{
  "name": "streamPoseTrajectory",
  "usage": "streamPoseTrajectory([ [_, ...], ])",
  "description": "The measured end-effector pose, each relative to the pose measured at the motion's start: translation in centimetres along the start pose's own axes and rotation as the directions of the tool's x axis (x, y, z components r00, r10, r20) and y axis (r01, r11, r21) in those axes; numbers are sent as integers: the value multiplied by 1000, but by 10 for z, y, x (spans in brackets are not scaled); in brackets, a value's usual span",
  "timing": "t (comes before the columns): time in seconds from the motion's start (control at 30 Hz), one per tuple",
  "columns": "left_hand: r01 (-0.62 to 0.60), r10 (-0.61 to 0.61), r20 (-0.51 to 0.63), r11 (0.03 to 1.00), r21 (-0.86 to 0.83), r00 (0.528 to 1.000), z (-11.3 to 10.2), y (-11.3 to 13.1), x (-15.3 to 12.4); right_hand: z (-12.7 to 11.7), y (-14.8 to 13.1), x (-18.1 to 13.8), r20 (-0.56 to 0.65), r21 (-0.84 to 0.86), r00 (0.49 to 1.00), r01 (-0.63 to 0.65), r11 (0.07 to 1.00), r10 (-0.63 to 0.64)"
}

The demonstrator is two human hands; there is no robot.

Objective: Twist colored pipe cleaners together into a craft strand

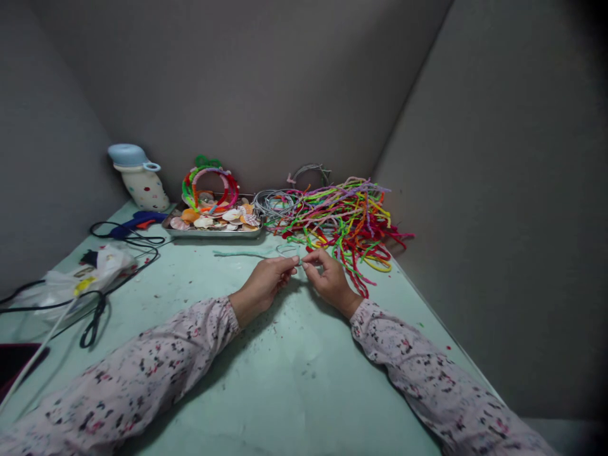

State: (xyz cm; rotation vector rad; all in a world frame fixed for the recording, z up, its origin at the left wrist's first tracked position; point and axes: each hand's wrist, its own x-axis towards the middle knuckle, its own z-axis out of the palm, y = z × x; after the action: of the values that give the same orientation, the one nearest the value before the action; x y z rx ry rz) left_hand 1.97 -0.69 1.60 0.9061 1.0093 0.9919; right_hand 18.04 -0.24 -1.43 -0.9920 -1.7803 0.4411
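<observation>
My left hand [263, 282] and my right hand [330, 278] meet over the table, both closed in a pinch with fingertips almost touching. Between them is a small part of a pale teal pipe cleaner [240, 253], whose straight length stretches out to the left behind my left hand. A thin wire loop [285, 248] curves up just behind the fingertips. How the wire and the pipe cleaner join is too small to make out, and the fingers partly hide them.
Behind my hands stand a metal tray [213, 234] of seashells with colourful fuzzy rings [209, 183], coiled grey wire [278, 204] and a heap of bright pipe cleaners [351, 215]. Leftward are a bottle [140, 180], a blue glue gun [135, 223], black cable [97, 316] and a plastic bag [90, 272].
</observation>
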Motion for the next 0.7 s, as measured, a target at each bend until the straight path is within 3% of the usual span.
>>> streamPoseTrajectory([
  [0.7, 22, -9, 87, 989, -144, 996, -4, -7, 5, -1, -2, 0, 6, 25, 1000, -25, 999, 25],
])
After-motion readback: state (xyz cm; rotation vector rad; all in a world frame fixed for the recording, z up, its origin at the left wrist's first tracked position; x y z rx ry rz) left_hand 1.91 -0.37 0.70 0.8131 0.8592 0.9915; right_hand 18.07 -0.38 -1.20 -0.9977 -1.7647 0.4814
